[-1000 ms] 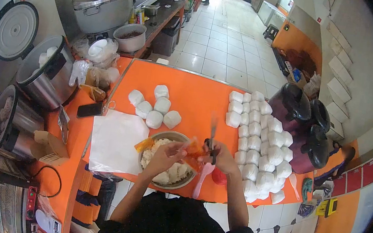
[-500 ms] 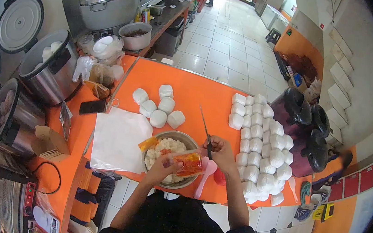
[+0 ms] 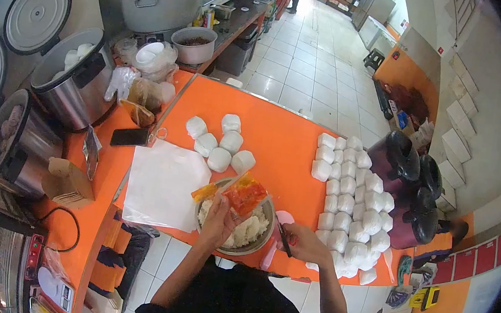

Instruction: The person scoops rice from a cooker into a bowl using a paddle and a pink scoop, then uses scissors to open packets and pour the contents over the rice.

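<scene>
My left hand (image 3: 216,220) grips a clear packet of orange-red sauce (image 3: 248,192), tilted over a metal bowl (image 3: 241,252). White rice (image 3: 249,231) fills much of the bowl, partly hidden by the hand and packet. An orange-yellow packet piece (image 3: 203,192) sits at the bowl's left rim. To the right of the bowl, my right hand (image 3: 307,245) is closed around a slim black-handled knife (image 3: 283,238), its tip pointing up and away. A pink rice paddle (image 3: 268,259) lies partly behind that hand. White paper sheets (image 3: 162,186) lie left of the bowl.
Several wrapped white bundles (image 3: 219,159) sit beyond the bowl; many more are stacked in a pile (image 3: 356,216) at right. Dark lidded pots (image 3: 395,155) stand behind the pile. Rice cookers (image 3: 74,88), a phone (image 3: 130,137) and a brown box (image 3: 68,183) are at left.
My left hand has raised and tilted the sauce packet above the rice. The right hand has lowered the knife and moved it slightly right, away from the packet.
</scene>
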